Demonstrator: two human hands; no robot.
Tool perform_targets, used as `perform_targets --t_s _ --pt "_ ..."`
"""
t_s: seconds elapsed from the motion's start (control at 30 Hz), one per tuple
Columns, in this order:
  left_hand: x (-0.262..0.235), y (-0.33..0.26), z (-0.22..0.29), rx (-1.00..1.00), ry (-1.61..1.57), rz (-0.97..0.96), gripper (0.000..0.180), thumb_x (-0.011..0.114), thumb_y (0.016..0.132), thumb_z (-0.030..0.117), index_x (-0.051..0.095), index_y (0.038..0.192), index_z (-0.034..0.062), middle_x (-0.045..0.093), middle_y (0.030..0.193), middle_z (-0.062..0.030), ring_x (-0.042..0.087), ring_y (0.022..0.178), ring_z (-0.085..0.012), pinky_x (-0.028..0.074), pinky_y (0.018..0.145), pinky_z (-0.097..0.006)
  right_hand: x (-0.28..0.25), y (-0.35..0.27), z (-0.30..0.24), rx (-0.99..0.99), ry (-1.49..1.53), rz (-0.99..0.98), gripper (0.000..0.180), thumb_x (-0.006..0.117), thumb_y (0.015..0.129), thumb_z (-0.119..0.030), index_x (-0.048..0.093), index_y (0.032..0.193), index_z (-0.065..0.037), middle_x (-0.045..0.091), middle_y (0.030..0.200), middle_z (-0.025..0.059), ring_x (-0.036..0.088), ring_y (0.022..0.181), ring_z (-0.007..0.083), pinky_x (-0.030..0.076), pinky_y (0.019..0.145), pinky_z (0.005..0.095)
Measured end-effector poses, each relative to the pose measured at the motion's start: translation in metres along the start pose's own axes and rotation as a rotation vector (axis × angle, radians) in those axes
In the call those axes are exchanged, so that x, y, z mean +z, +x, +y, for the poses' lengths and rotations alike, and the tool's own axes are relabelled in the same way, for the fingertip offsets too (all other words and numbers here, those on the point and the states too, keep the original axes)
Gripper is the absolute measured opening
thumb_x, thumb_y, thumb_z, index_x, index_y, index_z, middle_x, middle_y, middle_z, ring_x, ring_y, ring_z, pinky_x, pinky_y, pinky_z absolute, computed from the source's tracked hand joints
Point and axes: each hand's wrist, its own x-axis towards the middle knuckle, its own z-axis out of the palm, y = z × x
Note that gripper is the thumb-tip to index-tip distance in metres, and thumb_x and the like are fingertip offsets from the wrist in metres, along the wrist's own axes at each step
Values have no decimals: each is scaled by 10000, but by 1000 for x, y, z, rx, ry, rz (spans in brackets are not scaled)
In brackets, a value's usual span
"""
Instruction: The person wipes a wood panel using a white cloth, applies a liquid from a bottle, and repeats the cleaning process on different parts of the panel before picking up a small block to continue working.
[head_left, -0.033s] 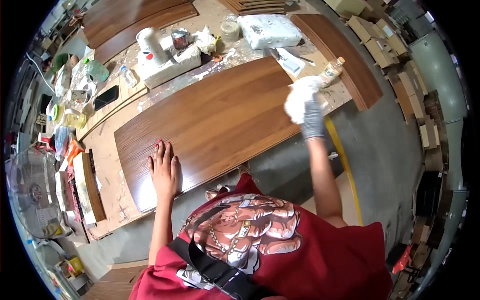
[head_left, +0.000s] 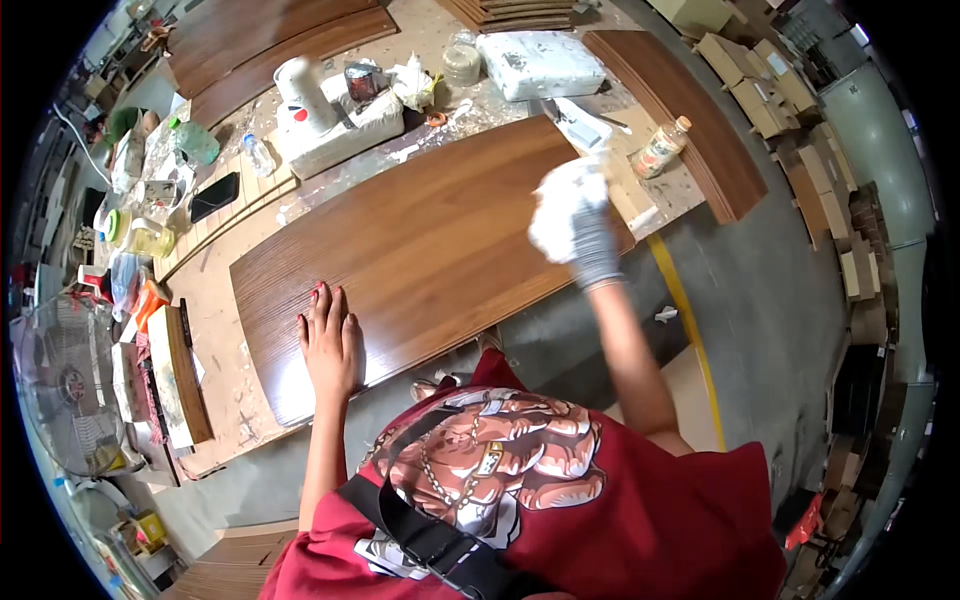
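A long brown wood-grain panel [head_left: 420, 240] lies across a paint-stained workbench [head_left: 225, 300]. My left hand [head_left: 330, 340] rests flat on the panel's near left part, bare, fingers spread. My right hand [head_left: 590, 245] wears a grey glove and is closed on a crumpled white cloth [head_left: 560, 200], held over the panel's right end.
Behind the panel are a white block [head_left: 340, 125] with a can and a white container, a plastic-wrapped white slab [head_left: 540, 62], a bottle [head_left: 662, 148], a phone [head_left: 213, 196] and more brown panels [head_left: 690, 120]. A fan [head_left: 60, 390] stands left. Cardboard boxes [head_left: 760, 90] line the right wall.
My right hand with the cloth has shifted a little to the left over the panel's right end. The left hand has stayed flat in place.
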Motion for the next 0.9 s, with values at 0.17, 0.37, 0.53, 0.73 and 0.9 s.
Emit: perform_targets --t_s 0.17,0.37,0.53,0.73,0.9 --pt "13 4 -10 -13 -63 9 483 406 1048 268 455 1486 71 366 1597 -97 301 1493 -254 149 1232 -456 -215 32 -144 -546 1215 -302 374 525 902 -199 633 1210 -16 618 1273 193 626 1125 311 465 985 444" --pt "8 -1 -15 -66 -35 16 502 409 1059 303 420 1512 89 349 1609 -86 292 1499 -254 149 1234 -452 -155 59 -148 -240 1348 -40 336 456 953 -182 626 1216 -60 645 1243 175 605 1180 308 450 1016 420" --pt "7 12 1 -49 -16 8 513 373 1063 335 424 1517 101 358 1605 -69 276 1506 -224 142 1236 -435 -17 82 -27 231 497 636 326 459 969 -272 649 1151 -79 682 1103 112 651 1018 262 492 894 454" --pt "5 3 -3 -105 -19 10 506 391 1044 286 430 1513 101 344 1612 -70 273 1508 -218 138 1238 -436 -140 38 -146 -223 869 231 342 479 957 -235 624 1246 -123 641 1249 99 563 1234 295 340 1087 530" --pt "8 0 -10 -167 27 57 508 381 1063 309 406 1521 91 327 1616 -102 284 1499 -248 129 1235 -449 -116 69 -122 -275 786 29 429 425 988 -286 551 1371 -140 519 1457 69 430 1385 244 300 1128 518"
